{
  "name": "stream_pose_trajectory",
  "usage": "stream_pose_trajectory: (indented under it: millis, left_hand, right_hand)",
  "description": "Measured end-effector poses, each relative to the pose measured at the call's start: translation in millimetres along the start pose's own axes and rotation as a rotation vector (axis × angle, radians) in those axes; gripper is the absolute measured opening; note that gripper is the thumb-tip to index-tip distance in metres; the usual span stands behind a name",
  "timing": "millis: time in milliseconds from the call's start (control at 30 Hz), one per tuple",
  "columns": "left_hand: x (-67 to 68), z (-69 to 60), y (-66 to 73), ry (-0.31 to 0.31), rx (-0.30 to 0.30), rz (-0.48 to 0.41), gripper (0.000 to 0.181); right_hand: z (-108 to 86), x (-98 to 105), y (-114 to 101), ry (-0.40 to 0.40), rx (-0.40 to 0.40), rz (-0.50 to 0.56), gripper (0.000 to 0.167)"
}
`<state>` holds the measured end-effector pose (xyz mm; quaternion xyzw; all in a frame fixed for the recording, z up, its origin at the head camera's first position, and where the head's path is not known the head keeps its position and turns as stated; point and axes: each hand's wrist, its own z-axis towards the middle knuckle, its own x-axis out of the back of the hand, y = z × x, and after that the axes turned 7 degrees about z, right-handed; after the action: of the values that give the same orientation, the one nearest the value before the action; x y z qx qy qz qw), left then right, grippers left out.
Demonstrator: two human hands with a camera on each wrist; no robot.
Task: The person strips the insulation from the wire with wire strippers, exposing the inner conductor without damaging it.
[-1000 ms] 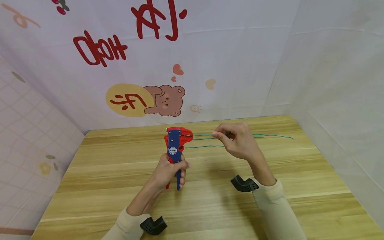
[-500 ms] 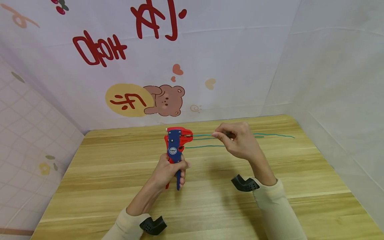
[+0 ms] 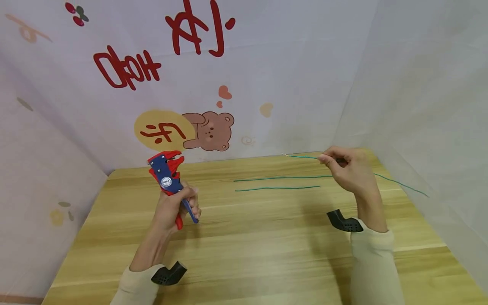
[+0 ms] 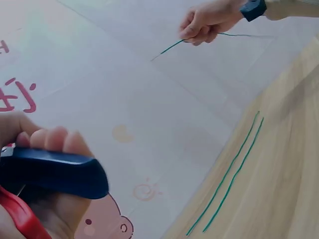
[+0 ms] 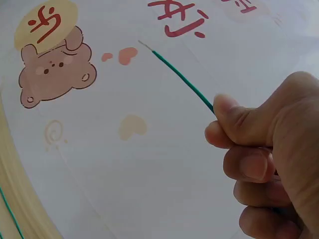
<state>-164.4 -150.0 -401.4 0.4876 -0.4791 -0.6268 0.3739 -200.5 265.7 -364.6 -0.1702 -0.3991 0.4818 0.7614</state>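
Observation:
My left hand [image 3: 171, 206] grips the handles of a red and blue wire stripper [image 3: 164, 173] over the table's left part. The stripper's head points up and its jaws stand apart, with nothing between them. Farther right, my right hand [image 3: 354, 173] pinches a green wire [image 5: 184, 79] between thumb and forefinger. Bare, thin strands [image 5: 145, 46] show at the wire's near end in the right wrist view. Its long tail [image 3: 400, 183] trails out to the right behind the hand. Two more green wires, an upper one [image 3: 274, 178] and a lower one [image 3: 276, 188], lie roughly parallel on the table.
The wooden table [image 3: 244, 245] meets a printed white cloth [image 3: 305, 76] along its back edge. Cloth also rises at the left and right sides. Black wrist mounts [image 3: 345, 222] sit at both sleeve cuffs.
The wire has come out of the stripper's jaws, and its end now shows bare strands. The stripper has moved left and tilted; my right hand has moved right with the wire.

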Motion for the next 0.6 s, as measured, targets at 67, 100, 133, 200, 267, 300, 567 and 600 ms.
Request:
stream_pose_trajectory:
  millis: [67,100,133,200,267,300,567,600]
  left_hand:
    - [3.6,-3.3,1.1,-0.054,0.012,0.034,0.025]
    - [2.4,-4.2,0.6,-0.067,0.027,0.061,0.023]
    - [-0.3,-3.6,-0.3,-0.085,0.039,0.086,0.021]
    - [-5.1,-3.2,-2.9,-0.112,0.048,0.119,0.018]
    - [-7.0,-3.4,-5.3,-0.144,0.046,0.128,0.017]
    - [-7.5,-3.6,-6.4,-0.158,0.043,0.131,0.017]
    - [-11.4,-3.2,-11.0,-0.256,0.014,0.140,0.012]
    - [-12.0,-3.2,-11.1,-0.264,0.019,0.147,0.011]
  right_hand:
    - [0.6,-2,1,-0.040,0.009,-0.008,0.017]
    - [1.4,-6,0,-0.054,0.020,0.000,0.018]
    - [2.2,-9,-1,-0.062,0.036,0.005,0.019]
    - [3.1,-16,-5,-0.079,0.054,0.027,0.021]
    - [3.1,-21,-9,-0.096,0.052,0.048,0.022]
    - [2.6,-23,-9,-0.104,0.054,0.054,0.022]
    - [2.9,-33,-14,-0.179,0.022,0.086,0.020]
    - [3.2,-34,-14,-0.190,0.023,0.084,0.020]
